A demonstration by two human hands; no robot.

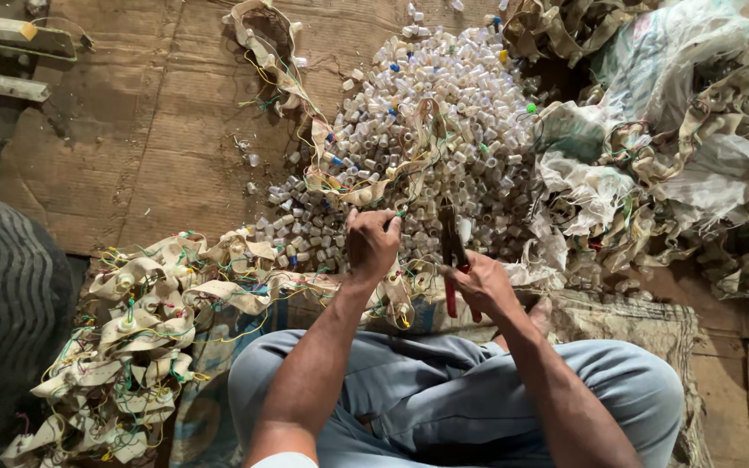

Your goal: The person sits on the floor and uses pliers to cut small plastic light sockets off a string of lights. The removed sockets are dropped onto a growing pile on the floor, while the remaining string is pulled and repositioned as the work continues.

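Observation:
My left hand (371, 244) is closed on a strip of cloth tape and thin coloured wires (366, 195) that runs up over a big heap of small white plastic caps (431, 130). My right hand (483, 284) grips pliers with red handles (452, 251), jaws pointing up toward the strip just right of my left hand. Both forearms reach out over my knees in grey-blue trousers (444, 390).
A pile of cut tape strips with white sockets and green, yellow wires (132, 347) lies at the left. Crumpled sacks and tangled strips (678, 147) fill the right. Cardboard (132, 130) covers the floor; a dark ribbed object (2, 295) sits at the far left.

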